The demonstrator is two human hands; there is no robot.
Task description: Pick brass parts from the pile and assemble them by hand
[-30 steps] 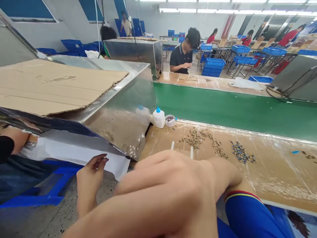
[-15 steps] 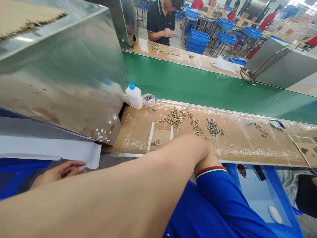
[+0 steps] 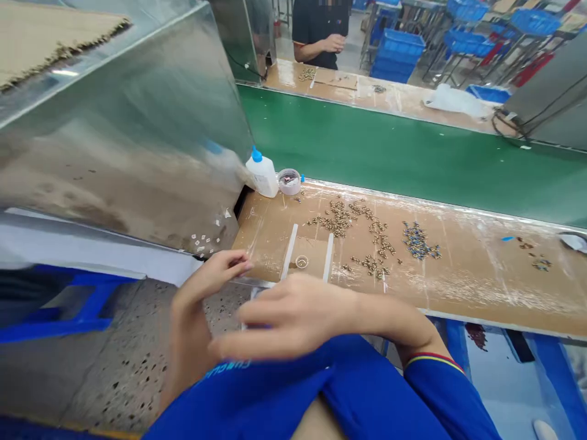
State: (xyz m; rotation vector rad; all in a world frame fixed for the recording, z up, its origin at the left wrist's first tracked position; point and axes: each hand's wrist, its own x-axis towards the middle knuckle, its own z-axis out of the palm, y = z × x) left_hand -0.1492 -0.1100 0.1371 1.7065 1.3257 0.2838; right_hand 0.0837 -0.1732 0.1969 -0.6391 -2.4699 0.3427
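My left hand point(image 3: 208, 284) hovers at the near edge of the cardboard-covered bench point(image 3: 481, 281), its fingertips pinched together; whatever they hold is too small to see. Just right of it and lower, my right hand point(image 3: 293, 315) reaches leftward over my blue-clad lap with fingers stretched out, slightly blurred. Right behind the hands, two white strips point(image 3: 290, 250) lie on the bench with a small ring point(image 3: 301, 262) between them. Beyond them lie heaps of small brass parts point(image 3: 339, 220) and a heap of blue parts point(image 3: 417, 241).
A white glue bottle point(image 3: 262, 174) and a small round tub point(image 3: 290, 181) stand beside a large metal housing point(image 3: 137, 140) on the left. A green conveyor belt point(image 3: 389, 146) runs behind the bench. Another person point(image 3: 321, 30) works across it. A blue stool point(image 3: 59, 308) stands low left.
The camera has swung right and down. My left hand has come up from the white sheet to the bench edge. My right arm has drawn back, bringing its hand next to the left.
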